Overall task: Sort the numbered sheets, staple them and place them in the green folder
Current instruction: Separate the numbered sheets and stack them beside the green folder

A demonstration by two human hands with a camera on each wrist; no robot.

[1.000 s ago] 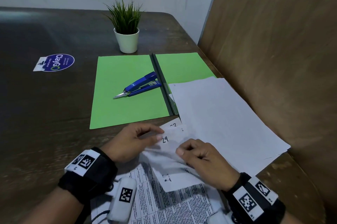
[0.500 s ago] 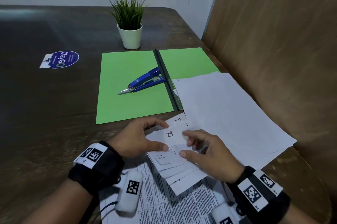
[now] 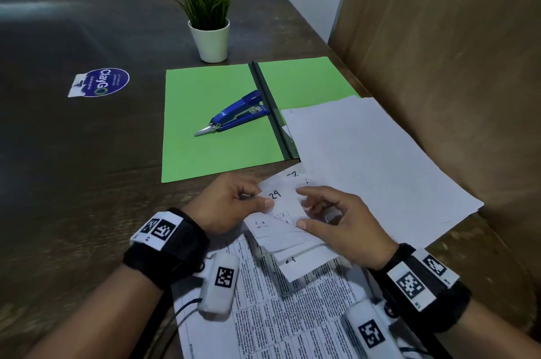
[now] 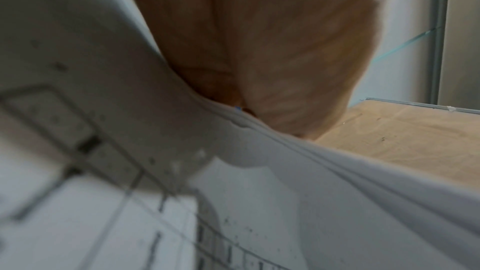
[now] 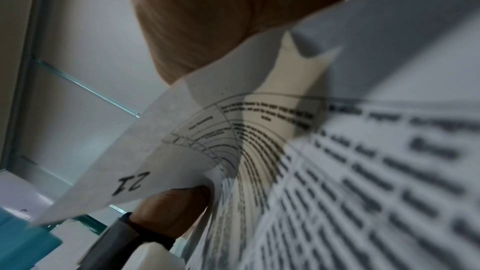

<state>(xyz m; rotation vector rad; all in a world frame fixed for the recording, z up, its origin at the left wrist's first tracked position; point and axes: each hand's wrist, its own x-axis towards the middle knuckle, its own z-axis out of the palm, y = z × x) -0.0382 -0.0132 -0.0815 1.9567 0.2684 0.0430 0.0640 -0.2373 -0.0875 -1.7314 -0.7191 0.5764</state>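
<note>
Moved since a second ago: sheet marked 29 lifted further off the fan, right thumb and forefinger spread apart along its right edge.

Nearest, printed page flat on the bench under both wrists. Just above it, fanned stack of numbered sheets held between both hands. Left hand curled, thumb pressed on the left edge of sheet 29, fingers hidden beneath. Right hand half curled, thumb low and forefinger high on the same sheet, remaining fingers tucked under the fan. From the right wrist view, sheet marked 21 curling up at the fan's lower end. To the right, blank white papers overlapping the green folder, which lies open further off, with a blue stapler on its left leaf. Beyond, sticker at the left and potted plant at the far edge.

Sorting step in hand, apparently early: stapler untouched, nothing filed. Next likely: slide 29 into its place by number, then square the edges before stapling. Thin paper, so light pinch needed to avoid drawing out two sheets together.
</note>
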